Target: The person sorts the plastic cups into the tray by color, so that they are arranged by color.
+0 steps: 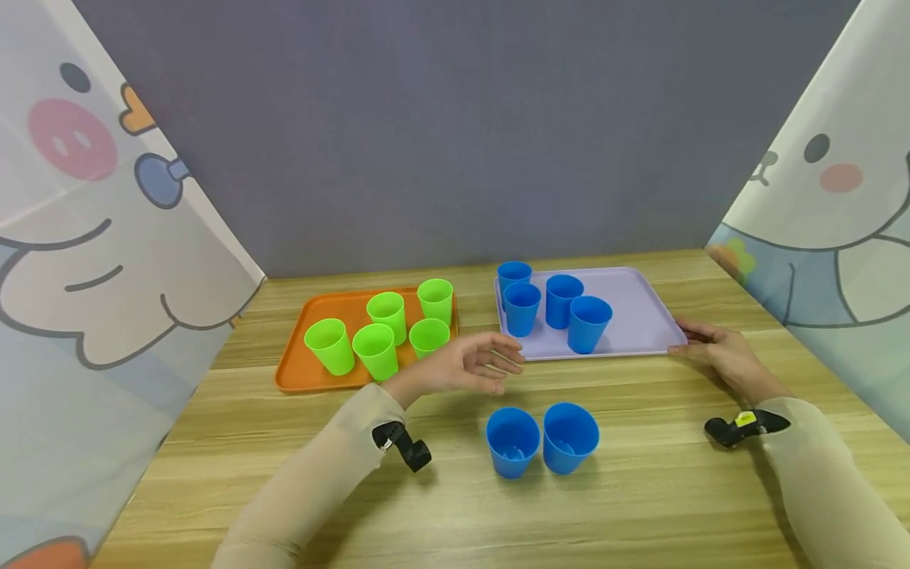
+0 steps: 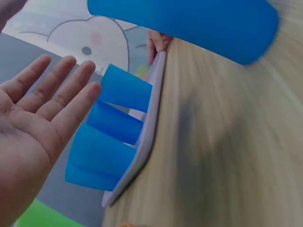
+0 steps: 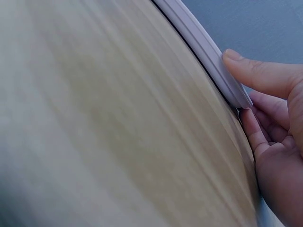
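My left hand (image 1: 469, 365) hovers over the table between the two trays, fingers extended and slightly bent, holding nothing. In the left wrist view its palm (image 2: 23, 132) faces the camera. At the right, my right hand (image 1: 731, 362) grips the near right corner of a lilac tray (image 1: 636, 312). The right wrist view shows the thumb (image 3: 258, 74) on the rim and fingers at its underside. Several blue cups (image 1: 588, 325) stand upright on the tray's left half. Nearer to me, a blue cup (image 1: 512, 454) and another blue cup (image 1: 569, 450) stand side by side on the table.
Left of the lilac tray lies an orange tray (image 1: 295, 359) with several green cups (image 1: 375, 352); my left forearm reaches past its front right corner. A grey panel (image 1: 462, 142) rises behind the wooden table (image 1: 426, 521), and cartoon-printed panels flank both sides.
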{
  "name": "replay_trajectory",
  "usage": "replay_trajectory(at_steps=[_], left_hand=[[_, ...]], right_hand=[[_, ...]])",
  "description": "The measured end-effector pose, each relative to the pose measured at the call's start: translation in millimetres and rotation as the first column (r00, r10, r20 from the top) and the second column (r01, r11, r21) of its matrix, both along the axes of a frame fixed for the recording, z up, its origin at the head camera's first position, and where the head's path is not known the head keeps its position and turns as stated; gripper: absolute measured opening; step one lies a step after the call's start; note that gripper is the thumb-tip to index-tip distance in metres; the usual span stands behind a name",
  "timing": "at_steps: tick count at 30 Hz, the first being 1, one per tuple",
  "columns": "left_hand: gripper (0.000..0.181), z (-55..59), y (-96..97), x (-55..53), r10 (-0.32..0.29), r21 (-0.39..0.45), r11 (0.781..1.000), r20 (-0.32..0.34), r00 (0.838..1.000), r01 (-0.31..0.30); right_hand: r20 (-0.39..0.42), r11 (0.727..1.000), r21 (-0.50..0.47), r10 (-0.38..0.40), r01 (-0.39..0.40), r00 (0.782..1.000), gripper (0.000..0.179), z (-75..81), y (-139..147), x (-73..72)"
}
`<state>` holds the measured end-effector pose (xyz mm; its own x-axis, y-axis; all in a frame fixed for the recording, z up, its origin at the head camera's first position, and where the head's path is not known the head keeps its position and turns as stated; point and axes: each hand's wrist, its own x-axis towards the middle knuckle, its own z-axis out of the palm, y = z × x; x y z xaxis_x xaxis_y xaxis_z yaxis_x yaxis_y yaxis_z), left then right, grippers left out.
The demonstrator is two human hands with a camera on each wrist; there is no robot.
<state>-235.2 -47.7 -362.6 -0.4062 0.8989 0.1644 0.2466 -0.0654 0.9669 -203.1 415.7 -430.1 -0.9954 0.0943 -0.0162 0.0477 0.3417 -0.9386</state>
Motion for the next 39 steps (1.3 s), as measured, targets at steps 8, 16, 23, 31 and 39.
replay_trajectory(at_steps=[8, 16, 23, 31, 39], left_hand=[[0.077, -19.3, -12.5, 8.0, -0.134, -0.015, 0.991, 0.035, 0.99, 0.134], [0.082, -31.9, -6.6, 19.4, -0.157, -0.1, 0.983, 0.004, 0.988, 0.157], [0.077, -40.8, -3.9, 24.2, -0.109, -0.177, 0.979, -0.057, 0.992, 0.098], [0.067, -47.4, -2.5, 24.8, -0.095, -0.197, 0.977, -0.093, 0.991, 0.075], [0.064, -47.0, -2.3, 25.5, -0.096, -0.191, 0.978, -0.062, 0.993, 0.083]], right_hand=[[0.0, 0.997, 0.078, -0.001, 0.001, 1.0, 0.075, -0.5, 1, -2.2], [0.009, 0.999, 0.049, 0.019, -0.019, 1.0, 0.075, 1.2, 1, -2.8], [0.001, 0.999, 0.044, 0.014, -0.014, 1.0, 0.076, 1.5, 0, -0.9], [-0.003, 0.999, 0.053, 0.008, -0.008, 1.0, 0.077, 1.7, 0, -1.0], [-0.008, 0.997, 0.077, -0.001, 0.001, 1.0, 0.077, 1.8, 0, -0.6]])
